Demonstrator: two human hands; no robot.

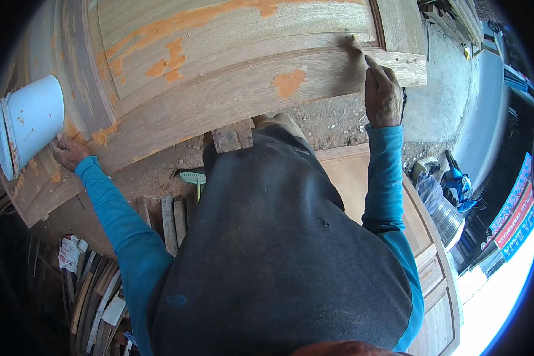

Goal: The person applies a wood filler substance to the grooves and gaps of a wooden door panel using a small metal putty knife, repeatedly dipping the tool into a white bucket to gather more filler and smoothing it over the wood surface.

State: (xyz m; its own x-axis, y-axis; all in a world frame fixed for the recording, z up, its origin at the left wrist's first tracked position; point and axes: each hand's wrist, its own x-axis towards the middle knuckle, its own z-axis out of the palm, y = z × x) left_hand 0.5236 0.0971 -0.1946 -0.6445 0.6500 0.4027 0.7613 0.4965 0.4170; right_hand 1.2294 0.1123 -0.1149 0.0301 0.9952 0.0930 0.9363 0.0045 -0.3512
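A wooden panel door [219, 89] with patches of orange filler lies across the top of the view, in front of my body. My right hand [383, 98] is closed on a thin scraper-like tool [358, 45], its index finger stretched along it. The tool's tip meets the door's lower rail near the right end; its exact kind is hard to make out. At the door's left end, my left hand [70, 152] rests on the wood with nothing visible in it. Close beside those fingers a white plastic bucket [37, 118] with orange smears lies tilted on the door.
Another wooden door [436, 285] lies behind me on the right. Stacked wood strips [92, 299] fill the lower left, near a green plastic piece [193, 177]. A wood block [232, 136] sits by my knees. Beyond are a blue motorcycle [458, 183] and a banner [515, 213].
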